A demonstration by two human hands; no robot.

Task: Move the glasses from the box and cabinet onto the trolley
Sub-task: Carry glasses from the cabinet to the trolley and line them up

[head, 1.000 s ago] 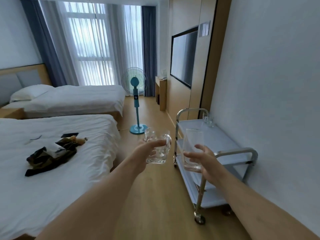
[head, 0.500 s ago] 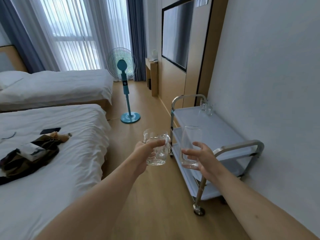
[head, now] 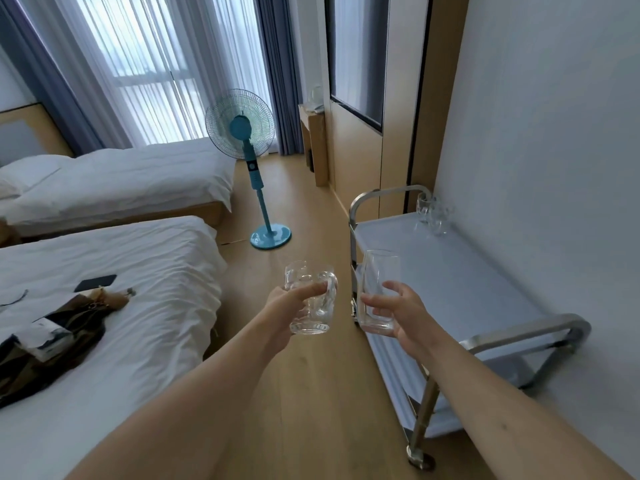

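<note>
My left hand [head: 289,306] grips a clear glass mug [head: 313,306] with a handle, held upright over the wooden floor. My right hand [head: 403,315] grips a tall clear tumbler [head: 377,282] at the near left edge of the trolley [head: 460,282]. The trolley is a metal-framed cart with pale blue shelves, standing against the right wall. A few clear glasses [head: 433,214] stand at the far right corner of its top shelf.
A bed [head: 145,306] with dark clothing and a phone on it fills the left. A second bed [head: 128,181] lies beyond. A teal standing fan [head: 242,133] stands on the floor ahead. A wooden cabinet [head: 313,143] and wall screen line the right wall.
The view has come nearer to the trolley and tilted down. Both hands still hold their glasses, and the tumbler now reaches the trolley's near left edge.
</note>
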